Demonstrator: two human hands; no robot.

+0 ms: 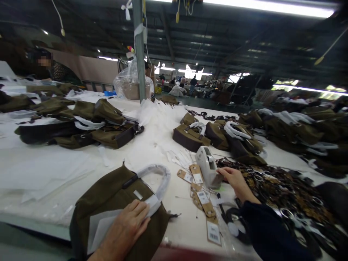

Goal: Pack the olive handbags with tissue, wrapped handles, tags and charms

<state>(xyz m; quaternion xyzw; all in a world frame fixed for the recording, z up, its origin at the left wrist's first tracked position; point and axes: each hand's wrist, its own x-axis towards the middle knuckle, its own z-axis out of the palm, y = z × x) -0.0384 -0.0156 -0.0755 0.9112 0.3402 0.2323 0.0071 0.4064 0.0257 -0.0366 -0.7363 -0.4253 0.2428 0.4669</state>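
Note:
An olive-green handbag (108,192) with dark trim lies in front of me, its handle (164,177) wrapped in white material. My left hand (126,224) rests on the bag, fingers together over white tissue paper (99,228) and pressing it against the front. To the right stands a pale tape dispenser (206,168). At its front end my right hand (233,179) is closed in a pinch on the tape, which barely shows. Brown cardboard tags (202,197) with white barcode labels lie beside the dispenser.
Dark straps and metal rings (272,188) are heaped at the right. More olive handbags (190,136) stand across the table, with others piled left (108,123) and right (299,127). White sheets (49,170) cover the left side. A metal post (140,54) rises behind; people work farther off.

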